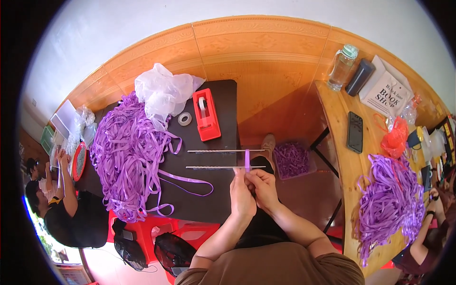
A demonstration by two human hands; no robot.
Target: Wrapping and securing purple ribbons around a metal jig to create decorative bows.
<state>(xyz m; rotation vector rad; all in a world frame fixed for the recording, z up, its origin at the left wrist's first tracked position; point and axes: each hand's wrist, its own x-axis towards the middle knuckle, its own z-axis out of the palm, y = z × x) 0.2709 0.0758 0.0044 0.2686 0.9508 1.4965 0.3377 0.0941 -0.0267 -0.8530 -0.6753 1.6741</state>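
Two thin metal rods point(218, 167) lie side by side, reaching past the right edge of the dark table. Around them, close to their right ends, runs a short band of purple ribbon point(247, 159). Just below the nearer rod, my left hand point(243, 197) and my right hand point(262, 190) come together, fingertips pinched where the ribbon comes down. My fingers hide the ribbon's ends. A large tangled heap of purple ribbon point(126, 161) covers the table's left part, one loose strand trailing toward the rods.
On the dark table point(190, 194) are a red tape dispenser point(206, 115), a tape roll point(185, 118) and a white plastic bag point(164, 90). A bin of purple pieces point(292, 160) stands on the floor. The wooden table point(339, 142) carries a phone point(355, 132), bottles and more ribbon point(389, 204). People sit at both sides.
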